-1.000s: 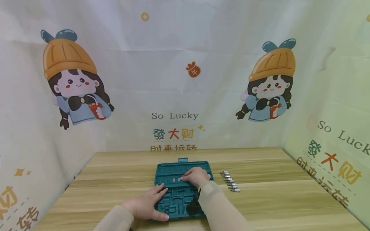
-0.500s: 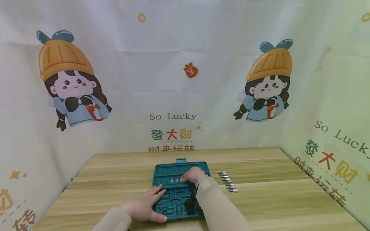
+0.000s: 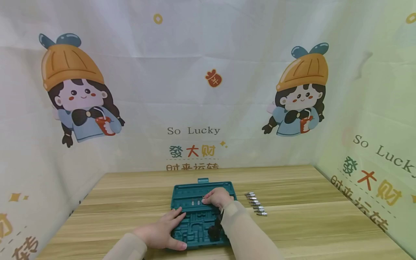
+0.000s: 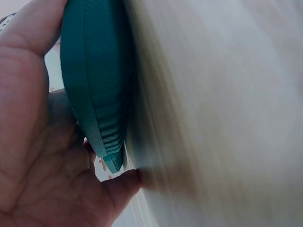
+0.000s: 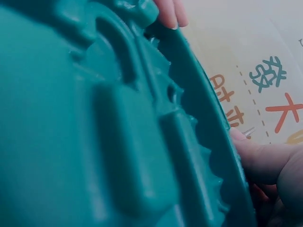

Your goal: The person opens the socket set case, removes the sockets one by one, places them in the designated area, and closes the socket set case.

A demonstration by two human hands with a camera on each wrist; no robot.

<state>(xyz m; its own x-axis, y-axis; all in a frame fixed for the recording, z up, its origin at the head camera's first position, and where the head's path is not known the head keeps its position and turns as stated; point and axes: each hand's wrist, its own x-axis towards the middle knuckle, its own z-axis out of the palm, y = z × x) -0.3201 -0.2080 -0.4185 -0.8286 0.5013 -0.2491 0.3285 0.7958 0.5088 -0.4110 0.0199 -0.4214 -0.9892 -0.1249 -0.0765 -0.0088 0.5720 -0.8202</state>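
1. A person in beige sleeves works at a teal tool case (image 3: 201, 213) lying open and flat on a wooden surface (image 3: 308, 224), near its middle and close to the person.

2. The left hand (image 3: 160, 231) rests on the case's near-left corner, fingers straight and spread over the moulded tray, thumb along the front edge; this grip is open and presses rather than clasps. The left wrist view shows the palm against the teal edge (image 4: 97, 94), with the surface blurred beside it.

3. The right hand (image 3: 217, 198) sits on the far row of slots, fingers curled down with the tips at a small silver bit (image 3: 203, 200) in the tray. Whether this grip pinches the bit or only touches it cannot be told. The right wrist view is filled by teal ridges (image 5: 118, 132), with fingertips (image 5: 171, 13) at the top edge.

4. Two more silver bits (image 3: 194, 203) sit seated in slots just left of the right hand.

5. A row of loose silver bits (image 3: 256, 205) lies on the surface just right of the case, apart from both hands.

6. A black round piece (image 3: 214, 231) rests in the tray beside the right forearm.
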